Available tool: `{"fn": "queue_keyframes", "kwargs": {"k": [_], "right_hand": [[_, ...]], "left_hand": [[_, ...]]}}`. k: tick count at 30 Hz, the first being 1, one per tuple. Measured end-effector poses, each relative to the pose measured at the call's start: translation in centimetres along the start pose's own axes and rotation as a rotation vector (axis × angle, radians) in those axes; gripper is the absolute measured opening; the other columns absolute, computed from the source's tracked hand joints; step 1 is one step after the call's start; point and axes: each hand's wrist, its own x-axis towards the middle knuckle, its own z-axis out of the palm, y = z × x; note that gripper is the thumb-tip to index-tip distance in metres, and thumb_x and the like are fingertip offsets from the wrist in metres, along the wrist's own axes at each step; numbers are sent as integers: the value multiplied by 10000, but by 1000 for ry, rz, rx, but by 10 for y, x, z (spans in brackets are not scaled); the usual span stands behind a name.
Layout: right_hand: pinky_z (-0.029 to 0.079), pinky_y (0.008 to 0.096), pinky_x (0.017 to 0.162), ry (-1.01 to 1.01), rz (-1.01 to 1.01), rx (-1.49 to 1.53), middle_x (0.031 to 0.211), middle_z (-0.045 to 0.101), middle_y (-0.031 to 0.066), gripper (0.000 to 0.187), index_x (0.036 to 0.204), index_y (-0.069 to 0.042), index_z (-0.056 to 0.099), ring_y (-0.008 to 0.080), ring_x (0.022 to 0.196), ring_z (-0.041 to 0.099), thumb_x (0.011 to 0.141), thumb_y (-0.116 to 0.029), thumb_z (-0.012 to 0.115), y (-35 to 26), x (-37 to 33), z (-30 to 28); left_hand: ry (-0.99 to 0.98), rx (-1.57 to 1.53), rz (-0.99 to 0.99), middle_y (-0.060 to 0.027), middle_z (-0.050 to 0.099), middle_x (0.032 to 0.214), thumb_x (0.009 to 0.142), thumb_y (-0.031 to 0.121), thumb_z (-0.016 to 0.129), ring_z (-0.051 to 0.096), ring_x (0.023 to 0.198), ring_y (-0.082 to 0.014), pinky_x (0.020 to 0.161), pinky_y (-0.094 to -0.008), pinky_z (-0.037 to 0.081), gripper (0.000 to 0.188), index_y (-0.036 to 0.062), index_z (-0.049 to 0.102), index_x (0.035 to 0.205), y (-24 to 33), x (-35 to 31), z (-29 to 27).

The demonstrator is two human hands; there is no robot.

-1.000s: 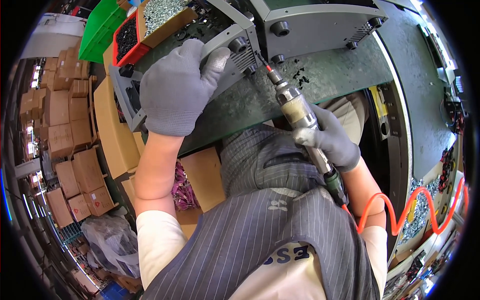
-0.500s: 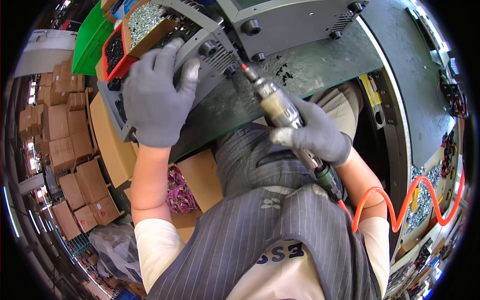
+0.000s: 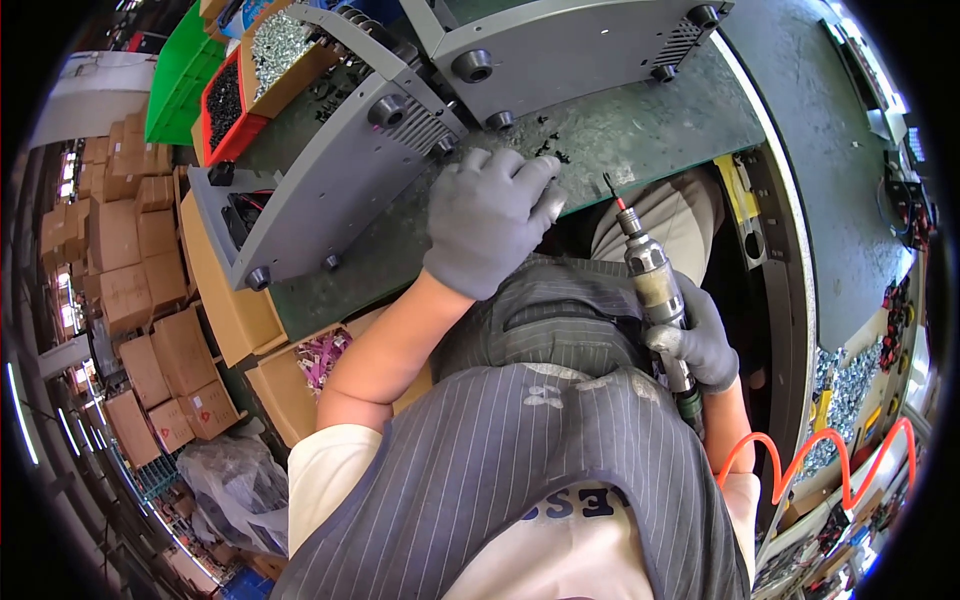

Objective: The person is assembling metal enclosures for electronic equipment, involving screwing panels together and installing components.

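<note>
My right hand [image 3: 705, 340], in a grey glove, is closed around an air screwdriver [image 3: 655, 285] held upright over my lap. Its red and dark bit points away from me, past the table's near edge. My left hand [image 3: 490, 220], also gloved, hovers at the table edge near several small black screws [image 3: 555, 148]. Its fingers are bent, with thumb and forefinger apart and nothing visible between them. Left of that hand stands a grey metal housing [image 3: 335, 185] with black round feet and vent slots. Another grey housing [image 3: 570, 65] stands behind and to the right.
A red bin of black screws [image 3: 225, 105], a carton of silver screws [image 3: 285, 50] and a green bin [image 3: 185, 85] stand at the far left. An orange coiled hose [image 3: 800, 455] runs at my right. An open carton [image 3: 270, 390] is below the table's left side.
My left hand has left the near housing and moved right to the black screws. My right hand has drawn the screwdriver away from the housing, rightward and back toward me.
</note>
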Motion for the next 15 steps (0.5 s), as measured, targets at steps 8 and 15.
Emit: {"fn": "queue_keyframes", "kwargs": {"k": [8,15], "right_hand": [[434,271,776,-108,-65,-101,938,578,56,769,1199,28,494,129,854,537,581,-290,822,-11,6,-3],[454,265,718,-348,61,33,892,590,56,755,1187,25,494,119,776,547,585,-288,826,-39,15,12]], "left_hand": [[18,15,53,-13,595,776,781,254,666,552,723,-204,642,-328,449,159,136,669,889,-6,8,7],[-193,-1622,-794,-18,517,751,888,250,601,468,692,-93,567,-215,391,292,1,568,1036,-18,-7,-17]]}}
